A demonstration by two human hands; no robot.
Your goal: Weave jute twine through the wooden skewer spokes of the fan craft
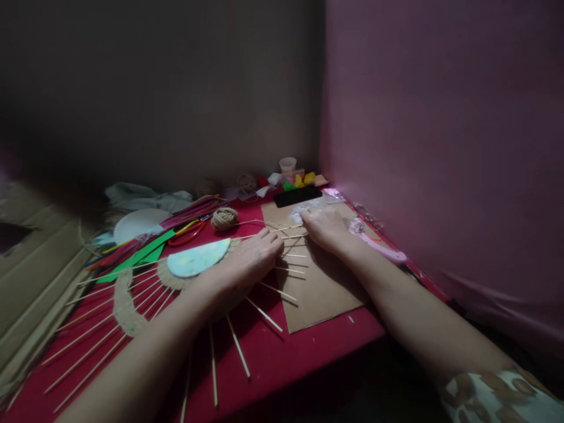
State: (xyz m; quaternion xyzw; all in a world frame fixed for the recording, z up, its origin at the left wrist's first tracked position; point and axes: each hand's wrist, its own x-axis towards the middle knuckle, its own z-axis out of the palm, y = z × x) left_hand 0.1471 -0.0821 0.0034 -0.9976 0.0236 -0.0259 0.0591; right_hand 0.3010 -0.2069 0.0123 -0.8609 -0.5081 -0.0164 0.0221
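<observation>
On the table lies a half-round fan of thin wooden sticks [238, 346], spread out from a pale blue-green half disc [198, 258]. A woven twine band [126, 305] crosses the sticks on the left; my left forearm covers part of it. My left hand [259, 255] has its fingers curled over the sticks at the fan's right side. Further right, my right hand [326, 226] is closed in a pinch by the tip of the topmost stick. Twine runs from a ball [224, 218] toward these fingers and seems to be in them, though the pinch is partly hidden.
Under the right-hand sticks lies a cardboard sheet [326, 288]. A black phone [298, 197], a plastic cup [288, 165] and colored scraps sit behind. Red-handled scissors [187, 236], green paper [150, 252] and a white plate [143, 223] are left. A pink-handled tool [383, 249] lies right, by the wall.
</observation>
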